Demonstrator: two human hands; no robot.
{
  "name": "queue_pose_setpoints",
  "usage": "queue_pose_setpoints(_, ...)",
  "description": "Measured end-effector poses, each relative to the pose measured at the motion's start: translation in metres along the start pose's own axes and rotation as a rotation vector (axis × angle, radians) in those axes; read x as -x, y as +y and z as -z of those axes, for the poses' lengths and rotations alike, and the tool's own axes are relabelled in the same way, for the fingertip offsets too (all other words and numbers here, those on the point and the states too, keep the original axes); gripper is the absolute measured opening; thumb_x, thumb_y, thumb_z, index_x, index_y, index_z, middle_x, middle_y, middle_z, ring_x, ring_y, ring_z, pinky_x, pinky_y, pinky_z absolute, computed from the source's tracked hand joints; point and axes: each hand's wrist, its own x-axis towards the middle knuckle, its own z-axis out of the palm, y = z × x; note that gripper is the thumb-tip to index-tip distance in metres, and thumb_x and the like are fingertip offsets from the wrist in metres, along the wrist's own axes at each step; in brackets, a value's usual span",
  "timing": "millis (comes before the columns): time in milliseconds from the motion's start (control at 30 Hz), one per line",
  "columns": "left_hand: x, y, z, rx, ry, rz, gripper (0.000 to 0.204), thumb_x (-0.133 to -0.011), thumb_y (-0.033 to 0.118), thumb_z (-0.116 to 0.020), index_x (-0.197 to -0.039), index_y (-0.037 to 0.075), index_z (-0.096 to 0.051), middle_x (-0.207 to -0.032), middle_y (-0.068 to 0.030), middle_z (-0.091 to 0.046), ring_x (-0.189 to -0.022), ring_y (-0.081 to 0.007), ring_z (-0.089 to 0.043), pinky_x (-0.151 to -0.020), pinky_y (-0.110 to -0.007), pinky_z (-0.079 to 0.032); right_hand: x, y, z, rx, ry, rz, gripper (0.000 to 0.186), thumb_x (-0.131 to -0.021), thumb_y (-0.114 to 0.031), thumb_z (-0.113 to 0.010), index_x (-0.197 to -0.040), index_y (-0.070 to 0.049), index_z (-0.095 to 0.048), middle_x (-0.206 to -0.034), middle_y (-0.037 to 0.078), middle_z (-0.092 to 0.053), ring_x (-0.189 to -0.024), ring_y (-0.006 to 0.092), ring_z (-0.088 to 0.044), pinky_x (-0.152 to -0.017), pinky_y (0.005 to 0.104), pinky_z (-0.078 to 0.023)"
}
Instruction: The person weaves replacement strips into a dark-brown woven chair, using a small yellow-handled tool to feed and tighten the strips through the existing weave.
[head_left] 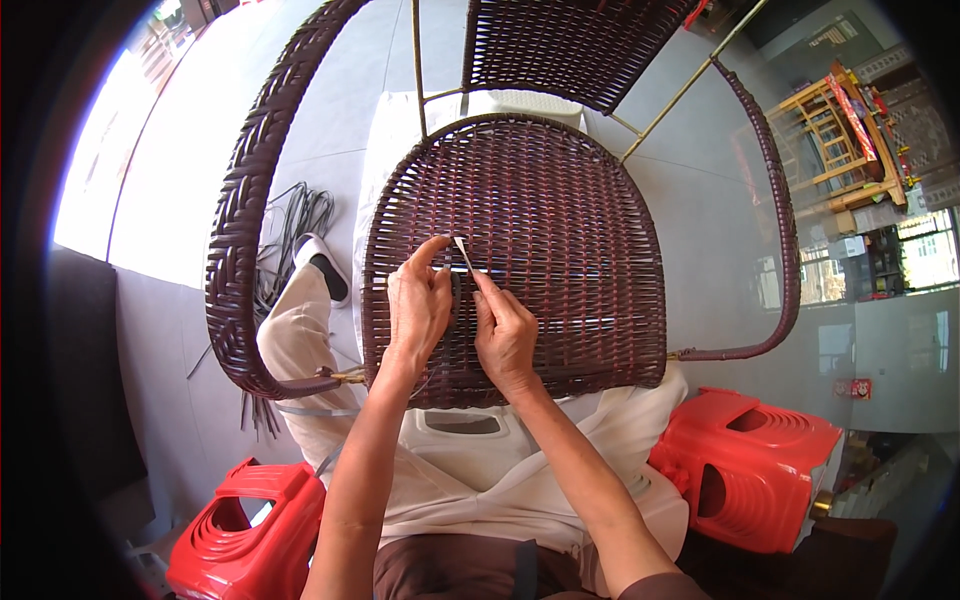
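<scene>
A dark brown woven wicker chair seat [560, 220] lies in front of me, facing up. Over its left-middle part, my right hand [507, 335] pinches a thin, flat-tipped metal tool [463, 252] that points up and away to the left. My left hand [418, 305] is curled just beside it, its index finger bent toward the tool's tip. Whether that finger touches the tip, I cannot tell. Something dark shows at the left hand's inner side, too hidden to name. A thin strand runs below the hands near the seat's front edge.
The chair's braided left arm [240, 215] and slimmer right arm [785, 210] curve out on both sides; its woven back [560, 50] rises beyond. Loose grey strips [300, 215] lie on the floor at left. Red plastic stools [250, 540] [750, 470] flank me.
</scene>
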Motion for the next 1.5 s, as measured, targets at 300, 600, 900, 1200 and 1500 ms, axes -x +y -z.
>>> queue_pose_setpoints(300,0.007,0.003,-0.008,0.264,0.097,0.030,0.021,-0.085,0.002,-0.051,-0.104,0.003,-0.042,-0.059,-0.0052,-0.056,-0.046,-0.0096,-0.055,-0.038,-0.022,-0.043,0.000,0.001,0.000,-0.019,0.011,-0.002,0.025,-0.085,-0.001,-0.056,-0.109,-0.001,-0.060,-0.077,0.013,-0.064,-0.061,0.0211,-0.063,-0.051,0.0308,-0.048)
queue_pose_setpoints(600,0.001,-0.001,-0.014,0.282,0.158,0.034,0.021,-0.085,0.003,-0.054,-0.102,0.002,-0.041,-0.059,-0.0065,-0.056,-0.044,-0.0110,-0.055,-0.036,-0.023,-0.043,0.000,-0.001,0.000,-0.017,0.012,0.002,0.024,-0.084,-0.001,-0.056,-0.108,0.000,-0.060,-0.078,0.013,-0.064,-0.065,0.0221,-0.065,-0.054,0.0308,-0.049)
queue_pose_setpoints(900,0.011,0.002,-0.001,0.257,0.135,0.230,0.016,-0.086,0.011,-0.056,-0.088,-0.005,-0.052,-0.062,-0.0122,-0.062,-0.048,-0.0147,-0.059,-0.041,-0.025,-0.048,-0.003,-0.005,0.003,0.010,-0.007,-0.015,0.022,-0.085,-0.004,-0.055,-0.106,0.000,-0.061,-0.087,0.015,-0.065,-0.074,0.0271,-0.066,-0.060,0.0330,-0.051)
queue_pose_setpoints(1200,0.009,-0.001,0.002,0.210,0.092,0.270,0.021,-0.085,0.013,-0.058,-0.081,-0.007,-0.059,-0.058,-0.0079,-0.059,-0.045,-0.0144,-0.058,-0.038,-0.024,-0.045,-0.024,-0.020,0.031,-0.054,-0.039,-0.043,0.019,-0.085,-0.009,-0.055,-0.102,-0.003,-0.062,-0.084,0.017,-0.065,-0.073,0.0320,-0.064,-0.061,0.0384,-0.049)
queue_pose_setpoints(1500,0.010,-0.006,0.000,0.272,0.065,0.230,0.021,-0.085,0.014,-0.057,-0.080,-0.006,-0.058,-0.057,-0.0066,-0.057,-0.043,-0.0124,-0.055,-0.038,-0.023,-0.044,-0.050,-0.021,0.034,0.070,-0.249,-0.168,0.014,-0.086,-0.012,-0.054,-0.095,-0.006,-0.063,-0.074,0.020,-0.061,-0.071,0.0384,-0.060,-0.059,0.0450,-0.046)
